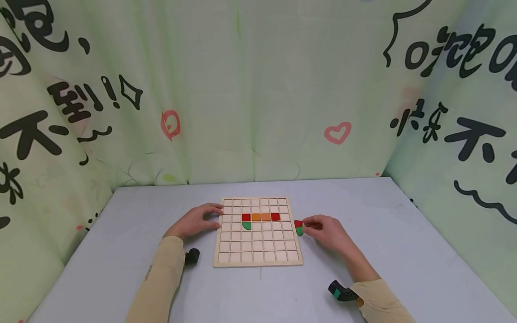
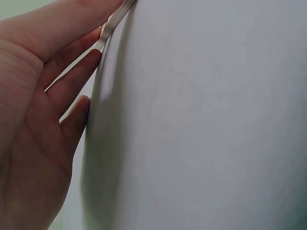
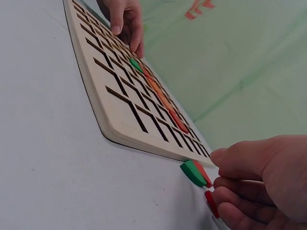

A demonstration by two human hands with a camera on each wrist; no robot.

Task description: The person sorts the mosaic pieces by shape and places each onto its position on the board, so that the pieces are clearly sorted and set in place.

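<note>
A pale wooden grid board (image 1: 236, 259) lies on the table, its square cells in rows. One row holds two red squares (image 1: 246, 217) with orange squares (image 1: 260, 217) between them; a green quarter-circle tile (image 1: 247, 225) sits below the left red one. My left hand (image 1: 198, 220) touches the board's left edge with fingers and thumb extended. Beside the right edge, my right hand (image 1: 328, 231) has curled fingertips at a green piece (image 3: 193, 173) and red pieces (image 3: 211, 203), apparently pinching them. Its fingers partly hide these pieces.
The white table (image 1: 161, 202) spreads around the board. Pale green curtains (image 1: 282, 112) with black lettering stand behind and at both sides. A black wrist camera (image 1: 192, 257) sits by the left sleeve, another wrist camera (image 1: 342, 291) by the right.
</note>
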